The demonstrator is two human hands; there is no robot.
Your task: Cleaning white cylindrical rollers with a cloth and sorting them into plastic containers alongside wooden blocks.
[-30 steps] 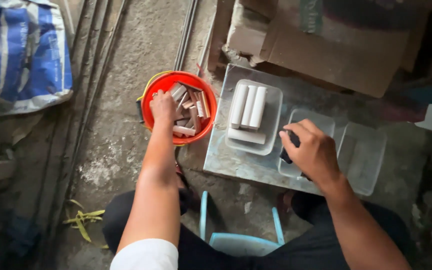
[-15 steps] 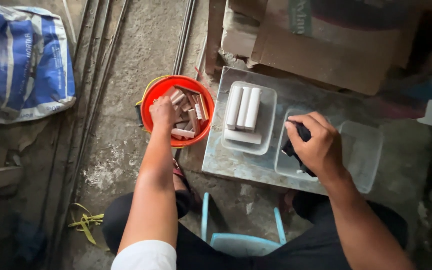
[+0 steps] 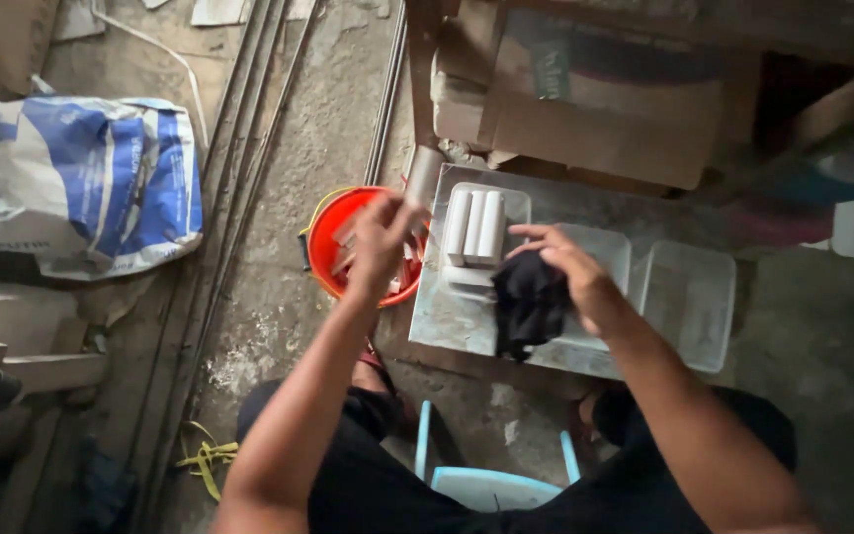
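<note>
Looking straight down here. The left hand (image 3: 380,237) sits over the orange bucket (image 3: 326,247) in the middle of the frame, fingers curled in around a small pale piece, though it's blurred so I can't tell exactly what the piece is. The bucket holds more short pale and brownish pieces.

The right hand (image 3: 570,275) is just right of centre, fingers pinched tight on a black cloth (image 3: 528,305) that hangs down over the grey metal sheet (image 3: 447,321). On that sheet, right beside the bucket, there's a clear plastic tray (image 3: 516,203) with three white cylinders (image 3: 475,225) lying side by side. Two more clear trays sit to the right: one (image 3: 605,252) partly behind the right hand, the other (image 3: 689,302) further right.

Upper left of the frame has a white and blue sack (image 3: 81,183) lying on the concrete floor, with long steel rods (image 3: 249,148) running top to bottom next to it. A cardboard box (image 3: 585,99) is at the top centre. The light blue stool (image 3: 491,485) edge shows at the bottom, between the person's knees.
</note>
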